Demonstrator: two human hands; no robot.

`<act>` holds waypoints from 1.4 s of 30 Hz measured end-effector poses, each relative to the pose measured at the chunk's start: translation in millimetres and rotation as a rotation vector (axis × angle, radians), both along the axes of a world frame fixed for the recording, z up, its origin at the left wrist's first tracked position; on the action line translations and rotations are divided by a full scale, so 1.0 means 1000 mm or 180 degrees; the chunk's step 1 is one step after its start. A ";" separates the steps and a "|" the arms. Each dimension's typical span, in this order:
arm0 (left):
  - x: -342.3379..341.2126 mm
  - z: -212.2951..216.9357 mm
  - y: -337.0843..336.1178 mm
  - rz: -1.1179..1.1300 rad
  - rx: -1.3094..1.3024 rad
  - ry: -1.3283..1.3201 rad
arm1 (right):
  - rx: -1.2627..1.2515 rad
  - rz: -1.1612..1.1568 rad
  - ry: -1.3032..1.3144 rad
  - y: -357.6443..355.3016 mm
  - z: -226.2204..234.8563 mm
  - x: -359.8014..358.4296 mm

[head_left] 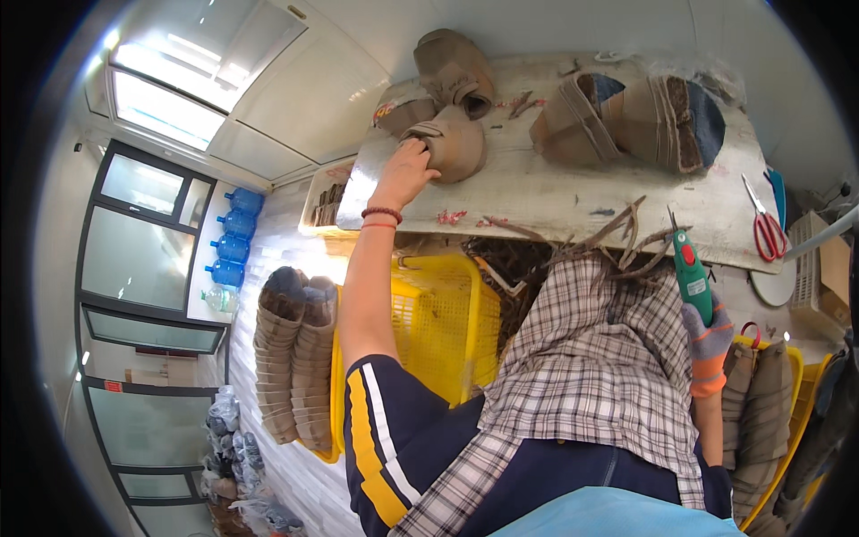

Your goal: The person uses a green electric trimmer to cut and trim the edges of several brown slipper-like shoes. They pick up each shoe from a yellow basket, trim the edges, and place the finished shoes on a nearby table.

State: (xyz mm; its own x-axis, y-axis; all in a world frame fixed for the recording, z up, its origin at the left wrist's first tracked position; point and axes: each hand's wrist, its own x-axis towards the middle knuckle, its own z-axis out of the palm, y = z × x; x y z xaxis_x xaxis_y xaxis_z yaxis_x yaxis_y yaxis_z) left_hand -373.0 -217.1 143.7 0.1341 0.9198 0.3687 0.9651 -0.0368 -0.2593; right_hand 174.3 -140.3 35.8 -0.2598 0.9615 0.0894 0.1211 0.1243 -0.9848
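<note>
My bare left hand [407, 172], with a red beaded bracelet and a red cord at the wrist, reaches to the table's left side. Its fingers curl over the edge of a tan curved fabric piece [461, 150], shaped like a shoe upper. Behind it lie more such pieces [452, 67], one overlapping another. My right hand [707, 336] wears a grey and orange knitted glove. It is closed round a green handheld tool [693, 282] with a red button and a thin pointed tip, held upright by the table's front edge.
Tan stacks with dark lining [658, 125] lie on the worn table [537, 201]. Red-handled scissors [768, 228] sit at its right end. Dark strips [617, 242] hang over the front edge. Below stand a yellow basket [483, 327] and nested tan pieces [277, 367]. Blue water bottles [234, 224] line the left.
</note>
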 end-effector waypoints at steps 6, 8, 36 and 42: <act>0.017 0.040 0.025 0.0906 -0.0131 -0.0677 | -0.0188 -0.0185 -0.0100 -0.004 0.011 0.003; 0.009 0.029 0.024 0.0412 0.0756 -0.0606 | -0.0226 -0.0239 -0.0133 -0.004 0.016 0.002; -0.217 -0.110 0.078 0.0205 0.2169 -0.7356 | -0.0499 -0.0791 -0.0653 -0.014 0.074 -0.006; -0.210 -0.086 -0.002 0.0625 0.3227 -0.4197 | -0.0551 -0.0512 -0.0641 -0.012 0.077 -0.010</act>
